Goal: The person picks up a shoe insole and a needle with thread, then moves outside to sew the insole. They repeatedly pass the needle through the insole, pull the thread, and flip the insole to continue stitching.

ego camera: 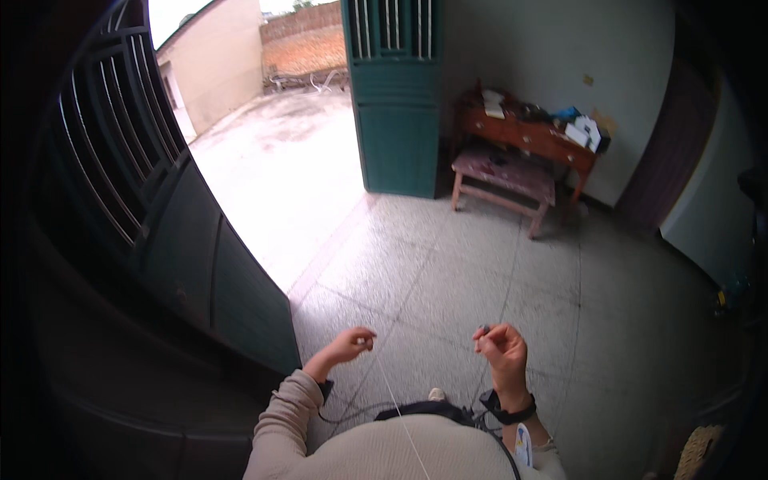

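My left hand (351,346) is raised in front of my body, on the left, its thumb and fingers pinched together. A thin white thread (393,394) runs from these fingertips down across my beige top. On the right, my right hand (505,351) is lifted at about the same height, palm side partly showing. Between its thumb and index finger sits a small dark object (485,329), too small to identify. The two hands are well apart, with tiled floor (432,336) beneath them. Black bands circle both wrists, and a dark cable (360,414) hangs near my waist.
Green double doors stand open: one leaf (246,282) close on my left, the other (397,132) farther ahead. Between them lies a bright concrete yard (264,180). A wooden bench (504,174) stands before a cluttered wooden desk (522,133) against the wall.
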Demonstrator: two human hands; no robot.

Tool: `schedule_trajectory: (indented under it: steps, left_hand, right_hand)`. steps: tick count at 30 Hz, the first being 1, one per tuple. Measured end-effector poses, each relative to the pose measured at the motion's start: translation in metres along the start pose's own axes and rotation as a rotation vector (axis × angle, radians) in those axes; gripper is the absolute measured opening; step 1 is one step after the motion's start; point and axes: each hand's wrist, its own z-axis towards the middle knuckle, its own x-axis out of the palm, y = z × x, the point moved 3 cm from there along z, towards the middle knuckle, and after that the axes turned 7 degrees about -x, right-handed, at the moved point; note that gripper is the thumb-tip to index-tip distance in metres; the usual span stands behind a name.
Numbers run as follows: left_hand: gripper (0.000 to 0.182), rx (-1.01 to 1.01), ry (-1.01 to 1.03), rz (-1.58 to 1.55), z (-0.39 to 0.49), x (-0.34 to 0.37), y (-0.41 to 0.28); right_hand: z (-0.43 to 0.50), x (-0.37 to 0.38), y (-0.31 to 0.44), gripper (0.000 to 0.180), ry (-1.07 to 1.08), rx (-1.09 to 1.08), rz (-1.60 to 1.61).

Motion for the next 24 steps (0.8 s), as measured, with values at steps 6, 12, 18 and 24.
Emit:
schedule_trajectory:
  steps: [6, 12, 18, 24]
  left_hand:
    - [0.027, 0.016, -0.005, 0.390, 0.126, -0.071, 0.018]
    - [0.032, 0.140, -0.611, 0.012, 0.124, -0.256, -0.077]
    - [0.036, 0.863, -0.139, -0.779, 0.057, -0.332, -0.210]
    - [0.040, 0.884, 0.381, -0.575, 0.126, -0.465, -0.193]
  right_hand:
    - [0.173, 0.021, -0.070, 0.007, 0.144, -0.009, 0.139]
    - [0.336, 0.099, -0.135, 0.007, 0.302, -0.012, 0.223]
    - [0.444, 0.221, -0.197, 0.006, 0.590, 0.097, 0.223]
    - [0.544, 0.365, -0.270, 0.006, 0.713, 0.094, 0.196]
